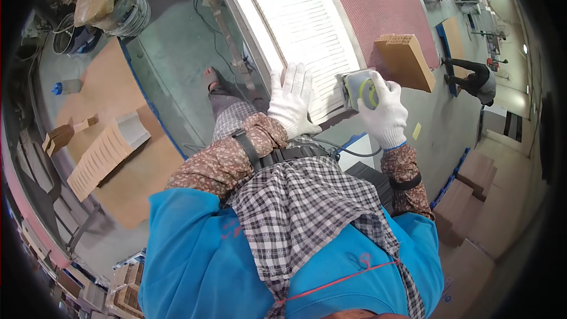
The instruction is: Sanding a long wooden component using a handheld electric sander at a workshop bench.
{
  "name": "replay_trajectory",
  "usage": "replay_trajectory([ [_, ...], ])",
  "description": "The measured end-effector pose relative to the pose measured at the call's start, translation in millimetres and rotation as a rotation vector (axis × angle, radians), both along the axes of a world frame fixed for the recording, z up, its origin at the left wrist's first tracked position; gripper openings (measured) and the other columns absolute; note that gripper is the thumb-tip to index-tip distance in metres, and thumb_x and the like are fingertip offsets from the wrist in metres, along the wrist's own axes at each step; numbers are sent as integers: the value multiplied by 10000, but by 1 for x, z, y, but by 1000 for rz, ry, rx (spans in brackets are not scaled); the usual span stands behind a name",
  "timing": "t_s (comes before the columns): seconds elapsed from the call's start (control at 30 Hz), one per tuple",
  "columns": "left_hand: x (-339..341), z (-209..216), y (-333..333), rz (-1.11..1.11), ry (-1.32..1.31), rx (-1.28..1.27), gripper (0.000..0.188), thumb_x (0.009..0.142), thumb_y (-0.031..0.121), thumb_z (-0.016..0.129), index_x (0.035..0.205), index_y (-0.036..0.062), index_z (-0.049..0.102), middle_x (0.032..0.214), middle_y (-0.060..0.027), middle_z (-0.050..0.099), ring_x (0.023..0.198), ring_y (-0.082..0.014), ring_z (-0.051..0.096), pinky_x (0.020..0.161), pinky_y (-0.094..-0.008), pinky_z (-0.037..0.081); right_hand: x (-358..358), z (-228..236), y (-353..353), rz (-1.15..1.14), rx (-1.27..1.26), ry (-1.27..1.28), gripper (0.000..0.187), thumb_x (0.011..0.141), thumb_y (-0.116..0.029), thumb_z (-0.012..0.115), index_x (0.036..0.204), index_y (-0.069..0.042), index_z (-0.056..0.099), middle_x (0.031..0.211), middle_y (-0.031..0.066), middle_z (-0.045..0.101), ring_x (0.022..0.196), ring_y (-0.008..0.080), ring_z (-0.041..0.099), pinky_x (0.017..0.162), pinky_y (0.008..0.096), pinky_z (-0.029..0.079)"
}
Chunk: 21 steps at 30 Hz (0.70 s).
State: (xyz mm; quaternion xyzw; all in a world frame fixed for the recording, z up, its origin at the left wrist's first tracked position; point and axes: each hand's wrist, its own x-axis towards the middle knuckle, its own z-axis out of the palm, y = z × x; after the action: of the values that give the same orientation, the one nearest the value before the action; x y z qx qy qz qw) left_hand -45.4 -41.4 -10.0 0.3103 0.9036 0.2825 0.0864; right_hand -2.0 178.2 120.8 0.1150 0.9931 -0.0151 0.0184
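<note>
A long row of narrow white strips or panels [295, 18], packed side by side, lies on the workbench in front of me. My left hand [290, 103], in a white knit glove, rests flat on the near left end of the row with its fingers stretched out. Gloved in white too, my right hand [383, 112] is wrapped around a power sander [361, 90] with a grey and yellow-green body. The sander sits on the row's near right edge; its underside is hidden. A dark cord [366, 155] runs near my waist.
A brown block of stacked boards [404, 62] stands on the red ribbed mat [378, 0] to the right. At left, stacked brown strips [109, 150] lie on a large brown sheet [97, 91], near a blue-capped bottle [68, 87]. Another person [481, 80] bends over boards at far right.
</note>
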Motion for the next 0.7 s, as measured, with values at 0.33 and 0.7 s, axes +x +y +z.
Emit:
replay_trajectory([
  [0.33,2,-6,1,-29,-2,53,1343,600,623,897,1585,-114,359,1666,-291,326,1587,-479,234,1269,-713,123,12,4,-7,31,-56,-47,694,831,-277,846,1477,-227,601,1324,217,607,1004,385,753,840,440,639],
  [0.7,13,-19,11,-26,108,96,1142,719,497,799,1576,-123,367,1662,-305,327,1587,-482,235,1265,-715,135,24,6,-13,-19,-24,-31,688,834,-271,851,1474,-225,605,1332,224,604,1010,385,755,852,450,639],
])
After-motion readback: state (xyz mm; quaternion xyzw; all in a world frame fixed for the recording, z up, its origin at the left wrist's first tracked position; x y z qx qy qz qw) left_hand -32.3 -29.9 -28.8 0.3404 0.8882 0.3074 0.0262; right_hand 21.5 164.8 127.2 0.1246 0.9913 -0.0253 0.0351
